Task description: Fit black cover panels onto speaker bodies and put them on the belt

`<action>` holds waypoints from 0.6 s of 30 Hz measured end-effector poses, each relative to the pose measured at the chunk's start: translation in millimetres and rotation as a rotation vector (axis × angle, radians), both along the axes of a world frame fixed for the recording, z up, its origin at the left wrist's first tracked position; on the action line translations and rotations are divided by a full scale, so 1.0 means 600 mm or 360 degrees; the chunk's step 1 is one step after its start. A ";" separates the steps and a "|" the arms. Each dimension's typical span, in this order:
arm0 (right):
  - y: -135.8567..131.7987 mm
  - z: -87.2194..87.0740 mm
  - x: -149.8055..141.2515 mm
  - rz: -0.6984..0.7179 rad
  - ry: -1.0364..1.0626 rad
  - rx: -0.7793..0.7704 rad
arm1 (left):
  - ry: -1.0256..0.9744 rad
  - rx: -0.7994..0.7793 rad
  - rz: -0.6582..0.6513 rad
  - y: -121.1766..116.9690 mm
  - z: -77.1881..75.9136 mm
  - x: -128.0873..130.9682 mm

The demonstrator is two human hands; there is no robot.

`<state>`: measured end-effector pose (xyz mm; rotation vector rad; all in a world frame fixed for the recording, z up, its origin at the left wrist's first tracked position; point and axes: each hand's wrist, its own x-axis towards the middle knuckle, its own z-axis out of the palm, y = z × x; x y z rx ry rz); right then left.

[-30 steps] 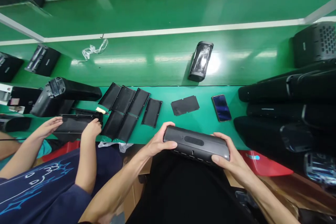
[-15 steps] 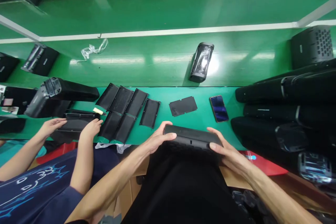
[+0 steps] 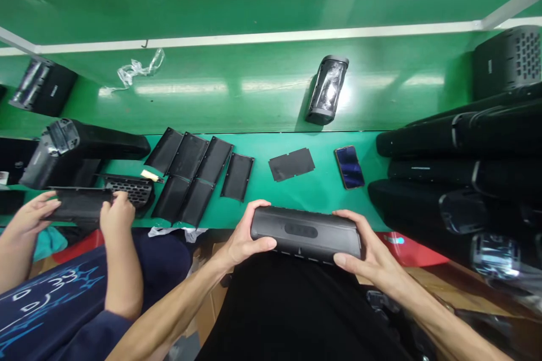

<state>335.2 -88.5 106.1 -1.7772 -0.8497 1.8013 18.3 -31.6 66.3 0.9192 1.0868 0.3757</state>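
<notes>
Clamped on the black casing (image 3: pixel 307 231): left hand (image 3: pixel 249 238) at nine o'clock, right hand (image 3: pixel 369 248) at three; step looked like inspection, next move likely needed even two-handed support.

Beyond the held speaker (image 3: pixel 305 232), open tabletop (image 3: pixel 318 194) runs between black sheet (image 3: pixel 292 164) and phone (image 3: pixel 349 167); black cases (image 3: pixel 417 203) block the right.

ok so I'm counting six black panels (image 3: pixel 237 177) lying mid-counter (image 3: pixel 296 196), one flat sheet (image 3: pixel 292 164), one phone (image 3: pixel 349 167), and one speaker (image 3: pixel 315 232) held between two hands (image 3: pixel 243 243)
</notes>
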 end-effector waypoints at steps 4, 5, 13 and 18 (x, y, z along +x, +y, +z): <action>0.009 -0.004 -0.002 0.0064 0.0088 -0.0052 | 0.0041 -0.0036 0.0016 -0.001 -0.007 -0.008; 0.009 -0.003 -0.002 0.0083 0.0117 -0.0063 | 0.0070 -0.0012 -0.0045 0.008 -0.003 -0.012; 0.019 0.018 -0.003 0.0419 0.0042 0.0117 | 0.0554 0.0734 -0.1267 0.121 0.069 0.053; 0.016 0.021 -0.013 0.0535 -0.0096 0.0251 | 0.0436 0.0799 -0.1556 0.122 0.067 0.112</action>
